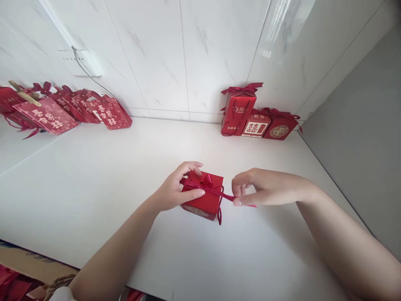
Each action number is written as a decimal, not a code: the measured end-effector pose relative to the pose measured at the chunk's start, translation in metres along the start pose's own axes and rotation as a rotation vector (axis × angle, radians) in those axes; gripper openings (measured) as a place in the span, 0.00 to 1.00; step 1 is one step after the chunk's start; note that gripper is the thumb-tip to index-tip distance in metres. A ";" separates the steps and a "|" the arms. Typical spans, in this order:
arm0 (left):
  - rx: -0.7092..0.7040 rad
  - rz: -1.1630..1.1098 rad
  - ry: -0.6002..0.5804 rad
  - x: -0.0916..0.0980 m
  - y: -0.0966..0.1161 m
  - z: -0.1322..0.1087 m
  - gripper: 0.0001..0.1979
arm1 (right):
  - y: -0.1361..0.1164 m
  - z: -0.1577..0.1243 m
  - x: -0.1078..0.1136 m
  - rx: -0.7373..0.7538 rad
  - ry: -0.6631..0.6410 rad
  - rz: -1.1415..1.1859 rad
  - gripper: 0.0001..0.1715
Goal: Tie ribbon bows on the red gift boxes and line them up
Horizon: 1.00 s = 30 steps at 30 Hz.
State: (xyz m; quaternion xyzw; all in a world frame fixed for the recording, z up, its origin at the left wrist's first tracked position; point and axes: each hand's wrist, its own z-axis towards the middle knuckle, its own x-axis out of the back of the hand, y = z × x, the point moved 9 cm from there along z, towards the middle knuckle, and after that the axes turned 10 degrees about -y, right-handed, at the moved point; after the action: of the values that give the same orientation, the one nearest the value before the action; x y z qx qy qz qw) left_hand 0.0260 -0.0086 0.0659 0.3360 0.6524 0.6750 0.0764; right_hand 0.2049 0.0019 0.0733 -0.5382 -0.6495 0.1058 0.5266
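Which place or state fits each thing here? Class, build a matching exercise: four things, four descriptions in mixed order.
Things:
1. left hand
2. right hand
3. three red boxes
4. flat red bags

Descriptions:
A. in a row by the wall, far left
B. pinching the ribbon taut
C. gripping the small red box on the table
D. standing by the wall, back right

Pairs: 1-C, 2-B, 3-D, 4-A
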 end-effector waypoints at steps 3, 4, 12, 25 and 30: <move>-0.001 -0.056 -0.045 0.004 0.002 -0.003 0.15 | -0.005 0.001 0.021 0.094 0.296 0.138 0.17; 0.004 -0.049 -0.057 0.006 0.002 -0.003 0.14 | -0.010 0.002 0.024 0.159 0.386 0.185 0.18; 0.030 0.022 -0.061 0.015 -0.005 -0.002 0.13 | -0.015 0.040 -0.004 0.428 0.411 0.581 0.13; 0.024 -0.037 -0.135 0.009 -0.004 0.001 0.17 | -0.016 0.044 -0.011 0.415 0.225 0.608 0.18; 0.055 -0.089 -0.084 0.012 -0.006 0.001 0.17 | -0.011 0.049 -0.012 0.407 0.223 0.672 0.20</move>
State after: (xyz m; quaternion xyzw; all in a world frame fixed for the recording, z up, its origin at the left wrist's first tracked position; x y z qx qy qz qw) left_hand 0.0152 -0.0008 0.0639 0.3365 0.6812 0.6382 0.1243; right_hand 0.1580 0.0090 0.0535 -0.6136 -0.3421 0.3392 0.6256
